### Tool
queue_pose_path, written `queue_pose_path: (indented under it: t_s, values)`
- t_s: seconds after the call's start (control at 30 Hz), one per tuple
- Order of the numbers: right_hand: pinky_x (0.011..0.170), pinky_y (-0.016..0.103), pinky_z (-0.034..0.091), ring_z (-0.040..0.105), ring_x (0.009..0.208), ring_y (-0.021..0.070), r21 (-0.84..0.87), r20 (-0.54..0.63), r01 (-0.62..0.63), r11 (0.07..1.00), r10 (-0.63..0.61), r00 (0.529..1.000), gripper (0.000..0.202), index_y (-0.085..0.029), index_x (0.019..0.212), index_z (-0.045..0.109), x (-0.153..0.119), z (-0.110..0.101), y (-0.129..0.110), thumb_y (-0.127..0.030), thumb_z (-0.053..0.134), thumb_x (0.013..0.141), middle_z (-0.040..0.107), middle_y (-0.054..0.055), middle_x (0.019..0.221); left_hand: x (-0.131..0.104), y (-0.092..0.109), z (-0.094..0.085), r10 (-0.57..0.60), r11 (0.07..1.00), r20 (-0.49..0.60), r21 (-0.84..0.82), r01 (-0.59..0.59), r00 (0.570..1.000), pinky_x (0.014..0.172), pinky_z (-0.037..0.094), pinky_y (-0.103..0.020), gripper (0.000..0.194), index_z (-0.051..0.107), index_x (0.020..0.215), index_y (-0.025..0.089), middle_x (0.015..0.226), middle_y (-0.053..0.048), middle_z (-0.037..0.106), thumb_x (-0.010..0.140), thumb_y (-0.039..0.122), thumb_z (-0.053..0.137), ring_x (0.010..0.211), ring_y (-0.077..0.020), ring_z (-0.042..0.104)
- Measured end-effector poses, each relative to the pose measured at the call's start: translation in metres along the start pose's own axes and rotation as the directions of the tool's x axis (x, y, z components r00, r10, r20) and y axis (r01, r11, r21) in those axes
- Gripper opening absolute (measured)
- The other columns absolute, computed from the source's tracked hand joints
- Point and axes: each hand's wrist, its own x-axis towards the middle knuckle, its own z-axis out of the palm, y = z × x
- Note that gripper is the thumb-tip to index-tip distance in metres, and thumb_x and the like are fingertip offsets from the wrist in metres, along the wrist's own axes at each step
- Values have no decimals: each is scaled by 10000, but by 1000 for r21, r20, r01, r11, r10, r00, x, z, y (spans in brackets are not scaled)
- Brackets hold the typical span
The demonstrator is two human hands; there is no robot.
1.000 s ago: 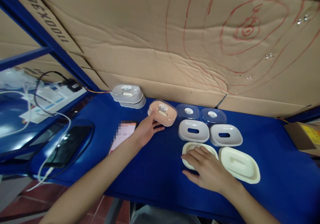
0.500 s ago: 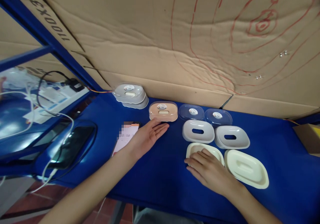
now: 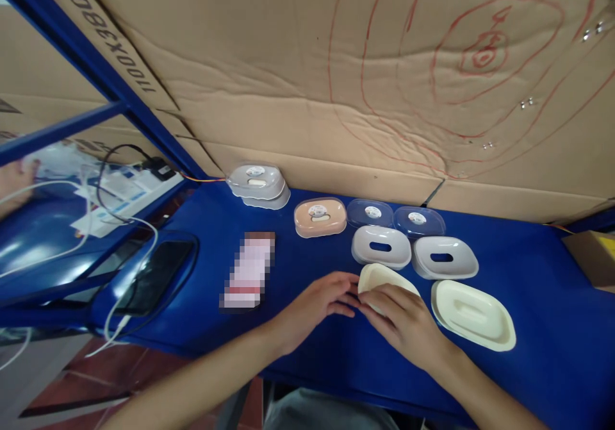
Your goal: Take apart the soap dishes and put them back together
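My right hand (image 3: 406,318) is closed on the near-left edge of a cream tray (image 3: 379,277), which is partly hidden under it. Against the tray's left end rests my left hand (image 3: 331,298), fingers apart. A second cream tray (image 3: 473,314) lies to the right. Behind them sit two white oval shells with slots, one left (image 3: 380,248) and one right (image 3: 446,257). Two clear lids with round stickers, left (image 3: 369,213) and right (image 3: 419,222), lie behind the shells. A peach box with a clear lid (image 3: 319,218) is further left.
Stacked grey boxes (image 3: 259,185) stand at the back left. A phone (image 3: 250,270) lies on the blue table (image 3: 317,379). Another phone (image 3: 156,276), cables and a power strip (image 3: 139,196) are at left, with another person's hand (image 3: 16,183). A cardboard box (image 3: 590,257) is at right.
My left hand has moved from beside the peach box, right and nearer, to the cream tray. The tray's left end has lifted slightly under my right hand. Another person's hand shows more at far left.
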Motion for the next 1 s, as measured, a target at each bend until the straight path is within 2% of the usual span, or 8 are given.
queue_pose_path:
  t_s: [0.1,0.17,0.3,0.4,0.5,0.6,0.77,1.0]
  values:
    - [853,304,596,746,965,181,109,5,-25,994,25,1000,169,-230,1209,657,1,0,-9,-193,594,1056,769,48,1083,-2,-12,9,-79,997,184,-10,82,980,972,556,-415,538,677,1335,240,1268,-123,736,903,546,769,1124,-266,706]
    - [932,318,597,734,1068,195,144,58,32,989,-40,998,255,-221,1300,629,1,-1,-12,-170,557,1061,762,70,1175,2,-14,9,-97,993,209,-45,109,973,931,574,-388,533,668,1336,252,1248,-113,747,919,576,738,1088,-247,717]
    - [1098,392,528,637,1310,227,129,54,109,986,-116,992,437,-211,1458,535,-1,-9,0,-96,512,1037,700,107,1355,15,1,-1,-115,993,133,6,115,985,822,632,-388,449,737,1194,156,1088,-143,786,961,534,678,984,-266,744]
    - [1147,475,470,564,1400,266,-18,-53,-75,997,74,996,441,-254,1472,524,-2,-18,24,-154,546,1044,624,117,1469,21,17,-14,-146,985,91,102,137,985,669,652,-397,518,738,1212,113,1040,-180,798,961,556,643,887,-302,759]
    - [1181,566,407,455,1502,341,-221,-37,-223,950,220,975,496,-254,1526,472,-2,-19,50,-329,596,1052,494,141,1611,24,26,-25,-149,976,-22,154,151,989,528,603,-333,539,760,1143,83,937,-174,804,924,567,675,720,-267,732]
    - [1210,599,343,360,1562,379,-374,49,-220,901,256,965,597,-235,1572,427,-3,-14,66,-435,611,1040,425,139,1668,23,27,-31,-122,982,-93,131,134,988,636,603,-259,450,777,1091,112,944,-122,808,905,519,727,797,-214,732]
    - [1131,520,373,584,1387,326,-456,54,-160,876,206,977,411,-223,1446,568,-5,-9,69,-362,599,1061,687,114,1419,25,26,-35,-150,985,-61,74,155,987,683,618,-273,430,782,1095,131,970,-109,808,883,504,761,864,-224,735]
    - [936,434,460,726,1044,266,-311,-135,-168,935,131,982,223,-224,1257,657,0,-15,53,-281,654,1041,781,87,1122,28,19,-39,-175,983,1,55,175,985,663,658,-397,410,755,1167,113,1025,-146,804,917,436,722,895,-299,755]
